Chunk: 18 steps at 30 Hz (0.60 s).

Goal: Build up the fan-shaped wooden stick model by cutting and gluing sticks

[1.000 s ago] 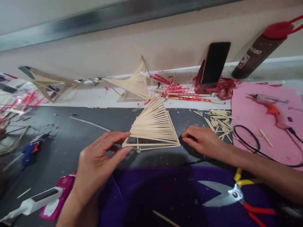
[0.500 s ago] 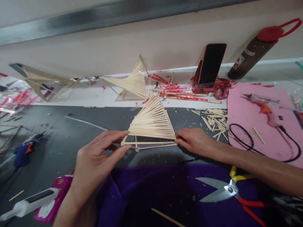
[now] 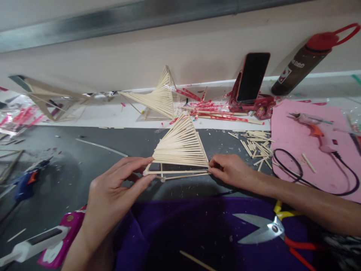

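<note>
A fan-shaped model made of thin wooden sticks (image 3: pixel 180 148) stands on the dark table in front of me. My left hand (image 3: pixel 113 194) pinches its lower left corner between thumb and fingers. At the lower right corner, my right hand (image 3: pixel 229 169) has its fingertips closed on the frame. Both hands hold the model just above the tabletop.
A second stick model (image 3: pixel 158 98) and a third (image 3: pixel 47 97) stand at the back. Loose cut sticks (image 3: pixel 256 145), a phone (image 3: pixel 252 77), a bottle (image 3: pixel 307 56), a glue gun (image 3: pixel 317 130) on a pink mat, shears (image 3: pixel 270 227) on purple cloth and a blue glue gun (image 3: pixel 25 178) lie around.
My right hand has slid left from the table onto the model's lower right corner. The left hand keeps its hold; the view has shifted slightly.
</note>
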Tool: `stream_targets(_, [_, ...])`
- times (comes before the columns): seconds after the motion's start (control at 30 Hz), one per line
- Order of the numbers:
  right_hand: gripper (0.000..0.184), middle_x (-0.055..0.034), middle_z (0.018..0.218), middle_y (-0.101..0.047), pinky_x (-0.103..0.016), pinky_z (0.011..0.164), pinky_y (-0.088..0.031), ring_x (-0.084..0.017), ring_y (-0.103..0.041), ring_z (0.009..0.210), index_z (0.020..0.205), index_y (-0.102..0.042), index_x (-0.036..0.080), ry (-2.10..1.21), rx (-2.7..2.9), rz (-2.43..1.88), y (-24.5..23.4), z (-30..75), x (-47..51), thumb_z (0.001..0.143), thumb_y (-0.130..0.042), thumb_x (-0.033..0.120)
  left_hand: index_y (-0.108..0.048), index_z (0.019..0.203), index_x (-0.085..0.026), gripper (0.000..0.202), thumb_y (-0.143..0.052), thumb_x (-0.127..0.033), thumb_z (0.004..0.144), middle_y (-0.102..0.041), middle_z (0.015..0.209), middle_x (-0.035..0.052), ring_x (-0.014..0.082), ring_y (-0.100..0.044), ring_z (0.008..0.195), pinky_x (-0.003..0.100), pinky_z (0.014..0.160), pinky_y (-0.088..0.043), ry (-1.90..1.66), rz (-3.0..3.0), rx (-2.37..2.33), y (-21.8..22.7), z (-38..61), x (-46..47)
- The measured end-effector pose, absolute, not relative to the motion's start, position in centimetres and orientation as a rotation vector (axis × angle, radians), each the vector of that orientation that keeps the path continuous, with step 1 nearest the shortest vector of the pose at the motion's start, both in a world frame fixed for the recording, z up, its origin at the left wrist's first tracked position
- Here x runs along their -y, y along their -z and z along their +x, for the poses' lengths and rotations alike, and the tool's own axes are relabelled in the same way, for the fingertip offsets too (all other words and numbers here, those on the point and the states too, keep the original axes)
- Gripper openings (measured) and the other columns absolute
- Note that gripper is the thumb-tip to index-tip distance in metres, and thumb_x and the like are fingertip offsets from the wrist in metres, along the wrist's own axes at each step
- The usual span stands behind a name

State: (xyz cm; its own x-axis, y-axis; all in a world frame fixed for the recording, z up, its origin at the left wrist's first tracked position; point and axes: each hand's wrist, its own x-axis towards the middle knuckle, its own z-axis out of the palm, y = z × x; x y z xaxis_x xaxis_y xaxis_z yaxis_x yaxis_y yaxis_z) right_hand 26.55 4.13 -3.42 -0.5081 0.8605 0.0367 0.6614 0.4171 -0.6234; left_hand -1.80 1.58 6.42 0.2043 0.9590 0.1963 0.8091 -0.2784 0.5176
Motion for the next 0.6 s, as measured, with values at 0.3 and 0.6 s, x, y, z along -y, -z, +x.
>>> stream_targets(0.3, [0.012,-0.0032,0.083,-0.067,-0.024,0.062,-0.037,-0.016,-0.063,0.074,0.086,-0.059,0.018,-0.616,2.474,-1.308,3.50,26.01,-3.96,0.088,-0.047,0.021,-0.063,0.105,-0.028,0.027,-0.063,-0.034,0.078,-0.063,0.095,-0.0019,0.0101,-0.058,0.071,0.021,0.063,-0.046,-0.720,2.229,-1.653,-6.49,-1.78,-1.51])
stream_targets(0.6, [0.014,-0.0033,0.085,-0.068,-0.024,0.062,-0.038,-0.017,-0.064,0.075,0.088,-0.060,0.018,-0.596,2.525,-1.339,3.46,26.02,-3.90,0.089,-0.047,0.023,-0.064,0.104,-0.027,0.027,-0.061,-0.036,0.079,-0.064,0.095,-0.0005,0.0122,-0.060,0.073,0.023,0.064,-0.047,-0.668,2.280,-1.636,-6.68,-1.86,-1.57])
